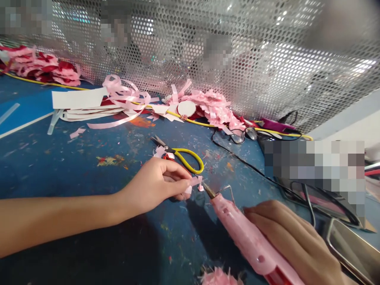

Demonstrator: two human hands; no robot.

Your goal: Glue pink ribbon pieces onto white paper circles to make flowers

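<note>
My left hand (162, 180) pinches a small piece of pink ribbon (195, 181) between thumb and fingers, its free end pointing right. My right hand (293, 233) is wrapped around a pink hot glue gun (243, 233). The metal nozzle (209, 190) sits right by the ribbon's end; whether they touch I cannot tell. Just behind my left hand lie scissors with yellow handles (190, 158), partly covered by the fingers. A fluffy pink ribbon piece (219, 277) shows at the bottom edge, cut off by the frame.
A perforated metal screen (178, 47) closes off the back. Along it lie white card strips (78, 99), curled pink ribbon (127, 95), pink ribbon heaps (208, 105) and a yellow cord (192, 120). At right are eyeglasses (237, 136), a black cable (243, 160) and a phone (353, 249).
</note>
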